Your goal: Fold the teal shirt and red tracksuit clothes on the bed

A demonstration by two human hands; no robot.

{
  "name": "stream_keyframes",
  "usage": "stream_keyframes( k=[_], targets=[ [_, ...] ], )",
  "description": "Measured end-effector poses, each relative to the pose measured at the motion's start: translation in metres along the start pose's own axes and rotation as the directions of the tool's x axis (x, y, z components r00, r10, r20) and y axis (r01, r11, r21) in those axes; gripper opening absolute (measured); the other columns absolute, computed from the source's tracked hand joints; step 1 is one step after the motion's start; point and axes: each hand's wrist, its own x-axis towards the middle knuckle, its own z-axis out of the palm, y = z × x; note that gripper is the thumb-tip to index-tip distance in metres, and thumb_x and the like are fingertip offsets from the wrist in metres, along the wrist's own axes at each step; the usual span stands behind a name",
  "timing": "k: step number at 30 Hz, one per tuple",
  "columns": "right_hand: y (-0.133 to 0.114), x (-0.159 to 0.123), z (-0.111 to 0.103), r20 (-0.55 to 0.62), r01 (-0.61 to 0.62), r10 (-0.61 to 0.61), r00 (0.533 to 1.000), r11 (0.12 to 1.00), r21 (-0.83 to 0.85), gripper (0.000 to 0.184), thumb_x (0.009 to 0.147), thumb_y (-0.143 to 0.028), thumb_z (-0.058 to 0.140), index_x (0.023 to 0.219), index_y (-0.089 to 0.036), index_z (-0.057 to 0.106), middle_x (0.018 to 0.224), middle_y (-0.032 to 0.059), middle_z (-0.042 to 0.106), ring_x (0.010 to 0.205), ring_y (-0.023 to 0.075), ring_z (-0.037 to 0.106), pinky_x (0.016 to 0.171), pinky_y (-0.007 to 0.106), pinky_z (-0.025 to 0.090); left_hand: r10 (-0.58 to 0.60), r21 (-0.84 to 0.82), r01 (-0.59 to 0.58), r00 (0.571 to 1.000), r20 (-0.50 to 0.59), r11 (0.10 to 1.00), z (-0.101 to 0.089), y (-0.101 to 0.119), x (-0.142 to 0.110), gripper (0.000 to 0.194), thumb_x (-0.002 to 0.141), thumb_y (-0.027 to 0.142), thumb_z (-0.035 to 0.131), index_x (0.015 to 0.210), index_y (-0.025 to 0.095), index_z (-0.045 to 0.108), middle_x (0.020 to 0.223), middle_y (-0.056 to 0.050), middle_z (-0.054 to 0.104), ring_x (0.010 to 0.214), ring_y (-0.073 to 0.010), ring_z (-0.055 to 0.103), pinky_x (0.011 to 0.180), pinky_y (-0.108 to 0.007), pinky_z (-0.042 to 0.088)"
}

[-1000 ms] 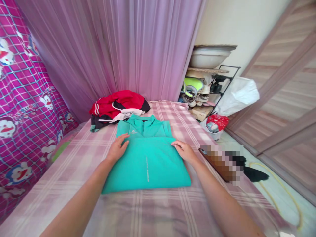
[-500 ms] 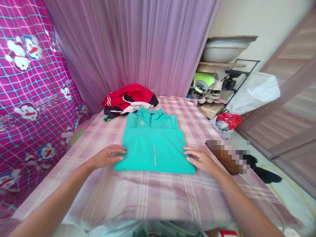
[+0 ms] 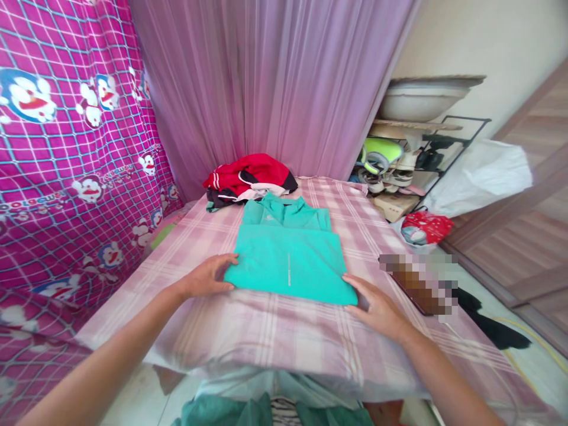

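A folded turquoise zip-collar jacket [image 3: 293, 254] lies flat on the plaid bedsheet, its collar pointing away from me and a small line of pale print down its middle. My left hand [image 3: 208, 275] is at its lower left edge, thumb and fingers spread apart, fingertips touching the cloth. On the other side, my right hand [image 3: 375, 305] spans the lower right corner, fingers on the side edge and thumb by the bottom edge. Neither hand lifts the jacket.
A heap of red and black clothes [image 3: 252, 177] lies behind the jacket. At the right edge rests a partly blurred phone [image 3: 410, 287]. Beyond the bed [image 3: 248, 331] stand a shoe rack [image 3: 444, 160] and a white bag [image 3: 481, 177]. Curtains [image 3: 284, 89] hang behind.
Both hands have slid down from the jacket's upper fold to its lower sides and corners, fingers spreading wider. My view has turned left and tilted down.
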Motion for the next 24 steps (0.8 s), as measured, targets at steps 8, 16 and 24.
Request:
stream_keyframes(
  k=[8,16,24],
  targets=[
    [-0.008,-0.004,0.000,-0.083,0.212,-0.253,0.964,0.918,-0.334,0.035,0.094,-0.033,0.050,0.123,-0.022,0.066,0.126,0.0116,0.068,0.116,0.0246,0.063,0.100,0.043,0.051,0.177,0.412,-0.114,0.977,-0.117,0.904,0.012,0.007,-0.023,0.035,0.090,0.039,0.057,0.122,0.026,0.062,0.134,-0.010,0.063,0.126,-0.0259,0.056,0.112,-0.052,0.037],
    [-0.011,0.023,-0.015,-0.203,0.149,-0.226,0.953,0.931,-0.334,0.034,0.098,-0.033,0.040,0.115,-0.023,0.067,0.100,0.0089,0.076,0.091,0.0239,0.071,0.089,0.044,0.055,0.108,0.314,-0.019,0.958,-0.267,0.949,0.004,0.010,-0.001,0.037,0.098,0.041,0.037,0.115,0.022,0.065,0.107,-0.008,0.074,0.101,-0.0212,0.068,0.103,-0.045,0.047],
    [-0.046,0.041,-0.068,-0.283,0.023,-0.076,0.956,0.982,-0.185,0.033,0.095,-0.037,0.040,0.107,-0.024,0.068,0.100,0.0070,0.076,0.092,0.0236,0.071,0.081,0.037,0.056,-0.053,0.102,0.094,0.936,-0.347,0.990,-0.042,0.049,0.012,0.043,0.093,0.051,0.037,0.100,0.019,0.064,0.093,-0.007,0.072,0.086,-0.0212,0.067,0.082,-0.034,0.054]
  ],
)
